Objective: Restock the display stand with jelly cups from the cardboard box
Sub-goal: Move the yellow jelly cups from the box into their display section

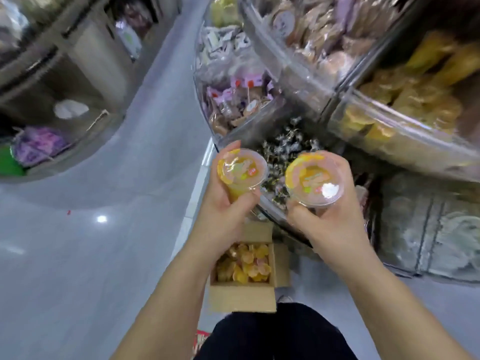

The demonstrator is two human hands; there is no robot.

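My left hand (223,211) grips a yellow jelly cup (242,168) with a clear lid, held upright. In my right hand (330,222) is a second jelly cup (313,178) of the same kind. Both cups hover side by side in front of the tiered display stand (306,81) of clear plastic bins. On the floor below my forearms, the open cardboard box (241,294) holds several more yellow and pink jelly cups (245,263).
The stand's bins hold wrapped snacks: pink-purple packs (236,100), dark wrapped candies (283,149), yellow packs (405,100) on the right, grey packs (428,224) lower right. Another shelf unit (52,100) stands across the grey floor aisle (104,216) on the left.
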